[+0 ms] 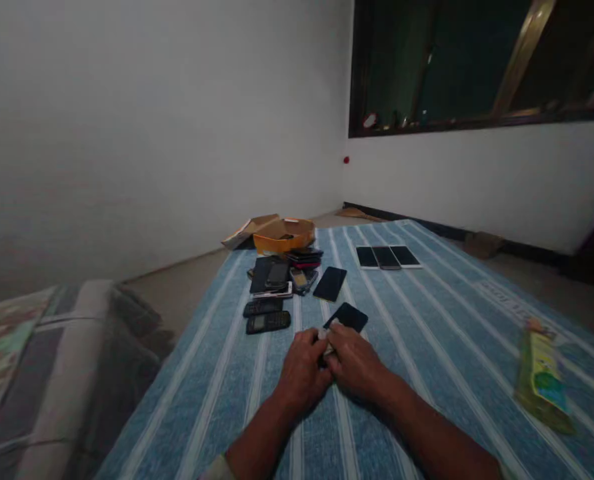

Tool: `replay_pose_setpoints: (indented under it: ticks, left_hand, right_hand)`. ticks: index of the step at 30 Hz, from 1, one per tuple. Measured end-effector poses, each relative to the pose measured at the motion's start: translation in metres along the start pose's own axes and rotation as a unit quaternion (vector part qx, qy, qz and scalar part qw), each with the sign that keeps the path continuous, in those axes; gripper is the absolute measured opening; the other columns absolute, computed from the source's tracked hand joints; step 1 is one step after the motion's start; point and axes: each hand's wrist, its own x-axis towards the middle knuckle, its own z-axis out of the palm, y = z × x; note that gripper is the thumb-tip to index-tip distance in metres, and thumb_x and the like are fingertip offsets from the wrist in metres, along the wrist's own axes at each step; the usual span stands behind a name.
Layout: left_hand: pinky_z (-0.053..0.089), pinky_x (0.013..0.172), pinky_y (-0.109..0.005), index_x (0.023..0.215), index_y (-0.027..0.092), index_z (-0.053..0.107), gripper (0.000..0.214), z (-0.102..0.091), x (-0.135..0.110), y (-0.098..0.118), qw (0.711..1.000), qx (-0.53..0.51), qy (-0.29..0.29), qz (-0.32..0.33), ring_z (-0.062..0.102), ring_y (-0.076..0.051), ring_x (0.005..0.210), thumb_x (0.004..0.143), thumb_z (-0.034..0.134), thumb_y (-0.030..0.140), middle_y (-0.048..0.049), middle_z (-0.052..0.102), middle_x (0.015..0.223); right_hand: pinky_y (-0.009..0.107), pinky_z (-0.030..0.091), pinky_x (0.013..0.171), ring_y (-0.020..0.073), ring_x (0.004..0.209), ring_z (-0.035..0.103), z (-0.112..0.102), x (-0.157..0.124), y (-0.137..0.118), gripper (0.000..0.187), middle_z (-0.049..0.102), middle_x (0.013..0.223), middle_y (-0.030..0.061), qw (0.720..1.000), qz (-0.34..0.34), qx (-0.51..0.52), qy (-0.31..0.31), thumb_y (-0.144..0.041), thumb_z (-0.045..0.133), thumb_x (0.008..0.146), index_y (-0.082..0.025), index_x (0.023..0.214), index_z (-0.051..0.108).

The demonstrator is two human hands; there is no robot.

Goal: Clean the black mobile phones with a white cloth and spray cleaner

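Note:
My left hand [304, 365] and my right hand [355, 363] meet low in the middle, over the striped cloth. Both have curled fingers, closed around a small item with a pale edge that they mostly cover; I cannot make out its kind. Just beyond my right fingers is a dark-screened smartphone [349, 316], its near part hidden behind that hand. Another black smartphone [330, 284] lies flat farther off. To the left are two keypad phones, a near one [269, 322] and a farther one [263, 307].
Behind the keypad phones, several stacked phones [277, 273] stand before an open orange cardboard box [284, 237]. Three smartphones [389, 257] lie side by side at the back right. A yellow-green packet [544, 383] rests on the striped cloth [427, 347] at right.

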Motion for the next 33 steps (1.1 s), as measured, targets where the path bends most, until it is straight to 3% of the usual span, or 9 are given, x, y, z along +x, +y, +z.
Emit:
replay_pose_setpoints:
  ticks: [5, 14, 23, 28, 33]
  left_hand:
    - [0.049, 0.089, -0.042, 0.1, 0.02, 0.07, 0.029, -0.001, -0.002, 0.0, 1.0, 0.004, 0.005, -0.006, 0.054, -0.027, 0.099, 0.07, 0.068, 0.017, -0.009, 0.059, 0.105]
    - [0.05, 0.085, -0.042, 0.097, 0.018, 0.059, 0.031, 0.0, 0.001, 0.003, 0.999, -0.028, 0.032, -0.022, 0.056, -0.026, 0.093, 0.067, 0.064, 0.016, -0.0068, 0.062, 0.097]
    - [0.049, 0.093, -0.043, 0.103, 0.014, 0.064, 0.036, 0.0, 0.001, 0.004, 0.999, -0.016, 0.008, -0.028, 0.055, -0.028, 0.102, 0.068, 0.066, 0.016, -0.0113, 0.062, 0.109]
    - [0.05, 0.093, -0.042, 0.102, 0.013, 0.068, 0.033, -0.002, 0.002, 0.006, 0.999, -0.007, 0.0, -0.036, 0.055, -0.028, 0.102, 0.068, 0.068, 0.016, -0.0129, 0.062, 0.11]
    - [0.05, 0.093, -0.043, 0.104, 0.014, 0.069, 0.036, -0.002, 0.001, 0.005, 1.0, 0.0, 0.0, -0.027, 0.056, -0.029, 0.104, 0.068, 0.07, 0.015, -0.0133, 0.061, 0.111]
  right_hand:
    - [0.032, 0.036, 0.106, 0.0223, 0.122, 0.052, 0.008, 0.003, 0.004, 0.031, 0.06, 0.127, 0.0135, 1.0, 0.022, -0.014, 0.013, -0.009, 0.047, 0.087, -0.013, 0.112, 0.065]
    - [0.025, 0.043, 0.083, 0.0188, 0.1, 0.059, 0.005, 0.005, 0.006, 0.024, 0.064, 0.105, 0.008, 0.999, 0.001, -0.029, 0.014, -0.01, 0.047, 0.088, -0.016, 0.102, 0.065]
    - [0.026, 0.043, 0.078, 0.0181, 0.093, 0.058, 0.011, 0.005, 0.013, 0.025, 0.064, 0.099, 0.0063, 0.999, -0.039, -0.008, 0.034, -0.009, 0.05, 0.086, -0.018, 0.104, 0.065]
    - [0.026, 0.043, 0.077, 0.0176, 0.09, 0.059, 0.016, 0.006, 0.018, 0.021, 0.064, 0.095, 0.0059, 0.995, -0.053, 0.03, 0.077, -0.006, 0.046, 0.086, -0.018, 0.094, 0.061]
    - [0.028, 0.045, 0.079, 0.0196, 0.095, 0.061, 0.019, 0.007, 0.018, 0.026, 0.066, 0.102, 0.0085, 0.994, -0.037, 0.035, 0.1, -0.006, 0.047, 0.085, -0.017, 0.106, 0.058]
